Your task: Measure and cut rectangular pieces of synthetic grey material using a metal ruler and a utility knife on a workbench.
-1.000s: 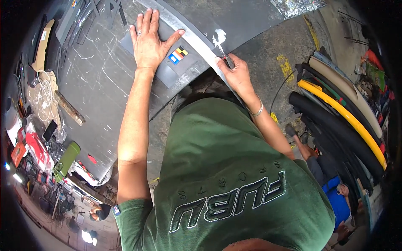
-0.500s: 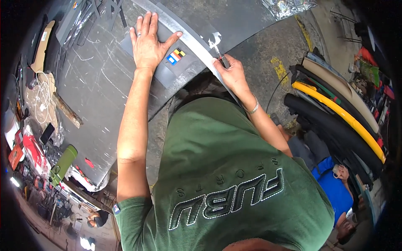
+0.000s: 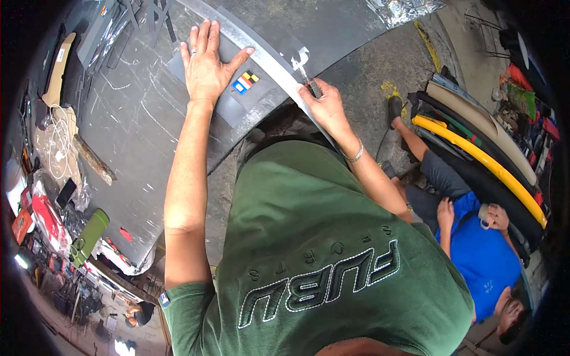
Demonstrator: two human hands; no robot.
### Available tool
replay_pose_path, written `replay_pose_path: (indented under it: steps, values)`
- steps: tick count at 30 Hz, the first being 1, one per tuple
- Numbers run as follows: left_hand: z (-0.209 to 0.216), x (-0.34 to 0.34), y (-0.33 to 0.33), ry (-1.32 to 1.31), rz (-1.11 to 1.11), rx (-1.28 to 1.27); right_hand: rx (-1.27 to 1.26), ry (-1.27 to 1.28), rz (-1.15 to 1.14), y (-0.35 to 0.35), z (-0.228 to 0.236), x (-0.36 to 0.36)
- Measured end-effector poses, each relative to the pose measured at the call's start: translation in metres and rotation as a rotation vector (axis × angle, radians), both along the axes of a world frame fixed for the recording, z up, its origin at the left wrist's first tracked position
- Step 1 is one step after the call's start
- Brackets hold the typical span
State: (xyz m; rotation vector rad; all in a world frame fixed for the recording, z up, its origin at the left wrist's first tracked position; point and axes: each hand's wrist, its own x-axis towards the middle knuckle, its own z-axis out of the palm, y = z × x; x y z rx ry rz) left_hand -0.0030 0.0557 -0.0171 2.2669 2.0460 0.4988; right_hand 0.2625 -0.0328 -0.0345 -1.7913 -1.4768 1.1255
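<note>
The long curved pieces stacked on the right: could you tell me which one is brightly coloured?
The yellow piece, lying between the beige one above and the black ones below it.

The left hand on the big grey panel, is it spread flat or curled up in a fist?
Spread flat. The left hand lies palm down on the grey panel, fingers straight, thumb stretched out sideways.

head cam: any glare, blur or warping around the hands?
Head view: sharp at both hands; strong fisheye bends the grey panel and its pale edge strip; black vignette at the corners. Left hand flat and evenly lit; small bright patch beside the right hand and its tool.
</note>
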Motion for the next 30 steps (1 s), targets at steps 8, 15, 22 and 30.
replay_pose_path:
  steps: [8,15,22,30]
  values:
    - [0.003,0.001,0.0,-0.01,-0.008,-0.009,-0.036,0.013,0.013,0.0,0.003,0.001]
    - [0.004,0.001,0.0,-0.016,-0.004,-0.027,0.005,-0.031,0.047,-0.001,-0.002,0.002]
    - [0.001,0.0,0.001,-0.021,-0.018,-0.009,-0.019,-0.006,0.03,0.0,0.001,0.002]
    - [0.009,0.004,0.0,0.007,-0.034,-0.046,-0.099,0.014,0.012,0.001,0.01,0.001]
